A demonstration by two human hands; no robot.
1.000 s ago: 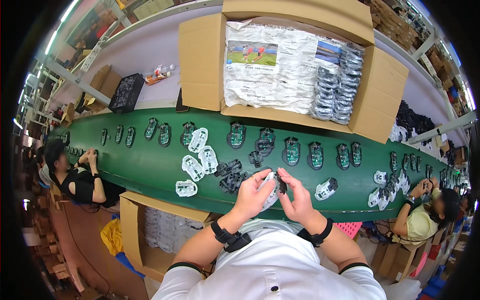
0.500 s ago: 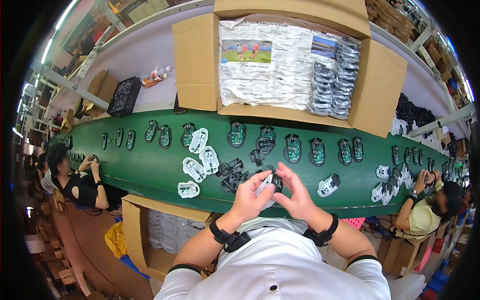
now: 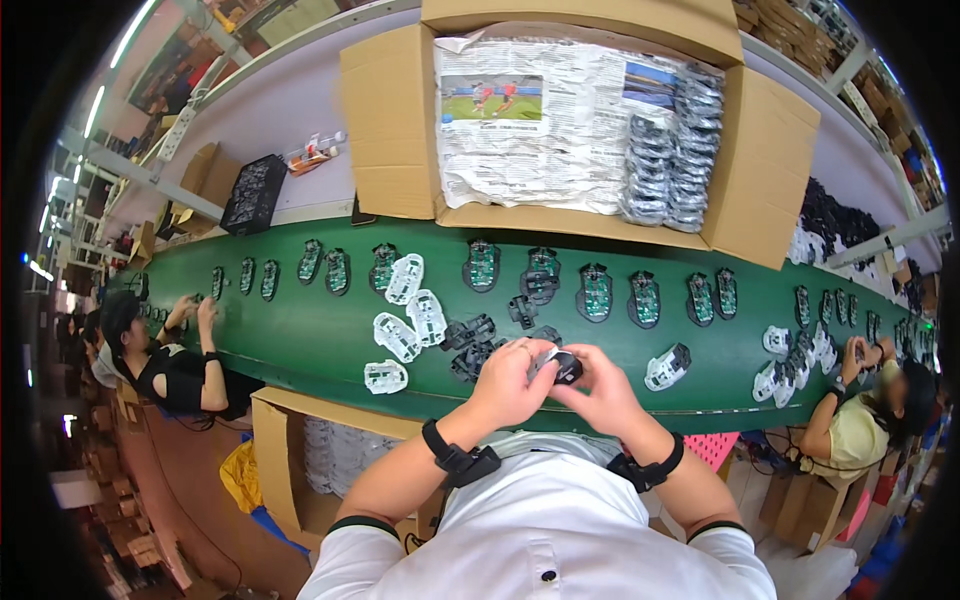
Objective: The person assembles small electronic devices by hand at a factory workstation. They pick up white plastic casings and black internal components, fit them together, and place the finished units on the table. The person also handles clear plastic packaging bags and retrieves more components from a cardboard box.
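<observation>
Both hands meet over the near edge of the green belt, around a computer mouse shell (image 3: pixel 567 370) whose visible part is black. My left hand (image 3: pixel 508 384) grips it from the left, thumb across its near side. The fingers of my right hand (image 3: pixel 604 390) are bent against its right side; they partly hide it. Just left of my hands lies a pile of black plastic mouse parts (image 3: pixel 472 345). Several white mouse shells (image 3: pixel 428 318) lie further left, and a white shell with a black part (image 3: pixel 668 367) sits to the right.
Mouse bases with green circuit boards (image 3: pixel 595 290) line the green belt (image 3: pixel 250 330). Beyond it, an open carton (image 3: pixel 390 130) holds newspaper and wrapped mice (image 3: pixel 672 150). Another carton (image 3: pixel 275 450) stands below left. Co-workers (image 3: pixel 170 360) sit on either side.
My right fingers have closed in against the shell from a more open pose. The shell has turned to show more of its black part. Parts on the belt have shifted slightly right.
</observation>
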